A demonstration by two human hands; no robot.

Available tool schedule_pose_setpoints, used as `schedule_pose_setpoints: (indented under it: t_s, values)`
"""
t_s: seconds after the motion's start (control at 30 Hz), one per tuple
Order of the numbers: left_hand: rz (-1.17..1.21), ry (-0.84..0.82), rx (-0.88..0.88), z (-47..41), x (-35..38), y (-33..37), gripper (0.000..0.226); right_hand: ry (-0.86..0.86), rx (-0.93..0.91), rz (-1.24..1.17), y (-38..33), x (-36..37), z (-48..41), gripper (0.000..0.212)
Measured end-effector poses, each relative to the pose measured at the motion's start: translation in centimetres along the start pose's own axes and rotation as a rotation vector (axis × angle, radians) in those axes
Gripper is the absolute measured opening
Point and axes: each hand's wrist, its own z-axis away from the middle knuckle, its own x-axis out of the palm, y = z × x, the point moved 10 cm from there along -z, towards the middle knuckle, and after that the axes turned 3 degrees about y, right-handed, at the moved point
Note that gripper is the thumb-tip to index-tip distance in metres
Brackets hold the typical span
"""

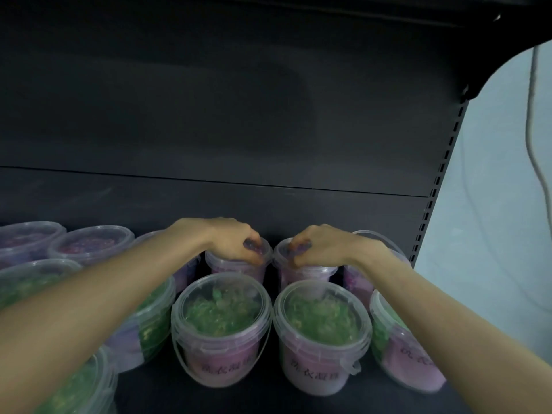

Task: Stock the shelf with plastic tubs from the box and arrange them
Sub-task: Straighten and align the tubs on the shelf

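1. Head view: both bare forearms lay stretched toward the back row of the dark shelf (239, 397).
2. The left grip (236, 242) sat on top of the left pink tub (237, 268), fingers curled down over the lid and clasping its rim.
3. The right grip (324, 248) clasped the lid of the right pink tub (301, 276) in the same way.
4. The two held tubs stood upright just beside each other. A narrow gap lay between the grips, and the tubs' bases were hidden.
5. Just nearer than the left grip stood a green-topped tub (222, 318). A second green-topped tub (322, 324) stood nearer than the right grip.
6. Outward of the left grip ran purple-topped tubs (89, 243), and outward of the right grip was a pale wall (493, 219).
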Motion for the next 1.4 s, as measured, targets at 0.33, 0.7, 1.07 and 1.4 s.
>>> schedule_pose_setpoints:
  t_s: [0.33,0.7,1.07,1.4]
  values:
    - [0.057,0.398,0.035,7.3,-3.4,4.2,0.017,0.455,-0.061,-0.138,-2.0,-2.6,7.7,0.015]
    - [0.12,0.484,0.007,17.4,1.7,8.2,0.045,0.575,-0.107,-0.122,-5.2,2.2,17.8,0.039]
    - [0.029,0.738,-0.099,19.0,2.3,8.3,0.046,0.661,-0.112,-0.16,-5.2,3.4,17.8,0.044]
    - [0.128,0.762,-0.09,19.7,2.3,9.1,0.047,0.638,-0.026,-0.092,-4.0,3.6,19.5,0.059]
